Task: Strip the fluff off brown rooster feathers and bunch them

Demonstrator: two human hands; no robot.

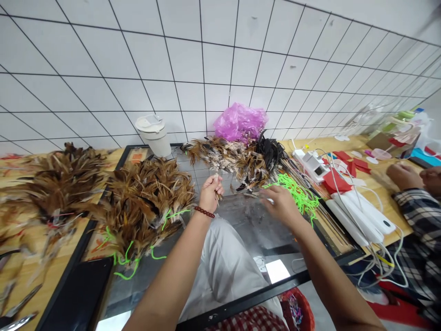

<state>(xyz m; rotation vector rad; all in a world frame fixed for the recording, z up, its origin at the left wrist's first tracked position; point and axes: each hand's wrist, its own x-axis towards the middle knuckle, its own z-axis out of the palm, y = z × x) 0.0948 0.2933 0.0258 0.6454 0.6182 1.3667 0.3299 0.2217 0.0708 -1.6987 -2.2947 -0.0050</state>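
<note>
My left hand (211, 192), with a bead bracelet on its wrist, is closed around a small bundle of feathers (217, 183) held upright over the glass table top (248, 220). My right hand (279, 203) reaches to the right, its fingers over the pile of neon green cords (299, 192); its fingertips are blurred. A loose heap of brown and white feathers (234, 158) lies just beyond both hands. To the left lies a pile of finished brown feather bunches tied with green cord (146, 202).
More brown feathers (58, 177) lie at far left. A white lidded cup (154, 133) and a pink plastic bag (240, 122) stand by the tiled wall. White power strips and cables (358, 214), red paper pieces (339, 177), and another person's hands (409, 177) are at right.
</note>
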